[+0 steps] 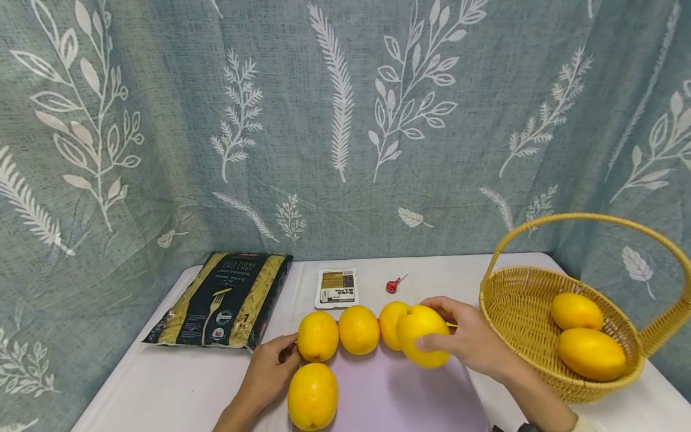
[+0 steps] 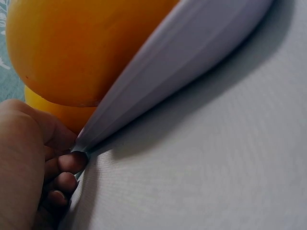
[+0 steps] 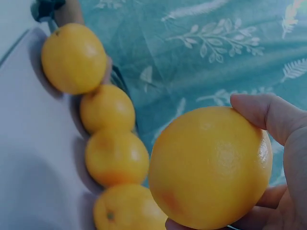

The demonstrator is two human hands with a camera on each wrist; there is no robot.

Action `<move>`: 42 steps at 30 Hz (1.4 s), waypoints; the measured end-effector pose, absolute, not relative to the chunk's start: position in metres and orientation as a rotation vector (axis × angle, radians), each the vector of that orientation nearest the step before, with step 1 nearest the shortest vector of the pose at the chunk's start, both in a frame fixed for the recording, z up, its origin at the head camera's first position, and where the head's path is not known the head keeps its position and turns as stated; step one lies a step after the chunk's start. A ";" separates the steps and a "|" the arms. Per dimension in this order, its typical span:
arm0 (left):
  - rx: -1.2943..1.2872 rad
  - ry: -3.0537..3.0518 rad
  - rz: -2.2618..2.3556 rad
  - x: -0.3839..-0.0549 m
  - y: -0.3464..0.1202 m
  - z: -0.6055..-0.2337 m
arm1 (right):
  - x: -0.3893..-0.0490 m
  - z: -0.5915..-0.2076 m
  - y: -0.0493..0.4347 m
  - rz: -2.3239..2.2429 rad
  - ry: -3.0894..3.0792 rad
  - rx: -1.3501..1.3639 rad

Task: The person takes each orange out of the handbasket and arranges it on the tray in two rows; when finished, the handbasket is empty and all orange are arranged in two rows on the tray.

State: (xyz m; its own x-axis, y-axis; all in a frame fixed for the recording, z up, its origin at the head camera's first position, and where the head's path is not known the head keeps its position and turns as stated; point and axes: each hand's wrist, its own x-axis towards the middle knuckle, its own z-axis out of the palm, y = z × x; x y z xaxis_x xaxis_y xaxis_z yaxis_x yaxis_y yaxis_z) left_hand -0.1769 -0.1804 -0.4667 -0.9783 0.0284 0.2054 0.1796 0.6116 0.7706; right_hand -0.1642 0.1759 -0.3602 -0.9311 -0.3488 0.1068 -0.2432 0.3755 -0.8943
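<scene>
My right hand holds an orange above the right back part of a lilac tray. In the right wrist view, the thumb and fingers grip this orange from the side. Several other oranges sit on the tray: a back row with a left orange, a middle orange and a partly hidden one, plus a front-left orange. At the tray's left edge, my left hand pinches the rim; the left wrist view shows its fingers at the tray corner.
A wicker basket with a tall handle stands on the right, holding two yellow fruits. A penne pasta bag lies back left. Behind the tray are a flat sachet and a red lollipop. A patterned curtain hangs behind the table.
</scene>
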 end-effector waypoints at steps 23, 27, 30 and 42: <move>-0.185 -2.656 -1.301 -0.176 -0.181 -0.467 | -0.148 -0.393 0.121 -1.578 2.447 -0.415; -0.180 -2.657 -1.299 -0.176 -0.181 -0.467 | -0.145 -0.400 0.116 -1.551 2.450 -0.386; -0.178 -2.657 -1.296 -0.176 -0.181 -0.467 | -0.144 -0.406 0.112 -1.530 2.482 -0.379; -0.178 -2.662 -1.285 -0.177 -0.181 -0.466 | -0.140 -0.425 0.097 -1.464 2.547 -0.323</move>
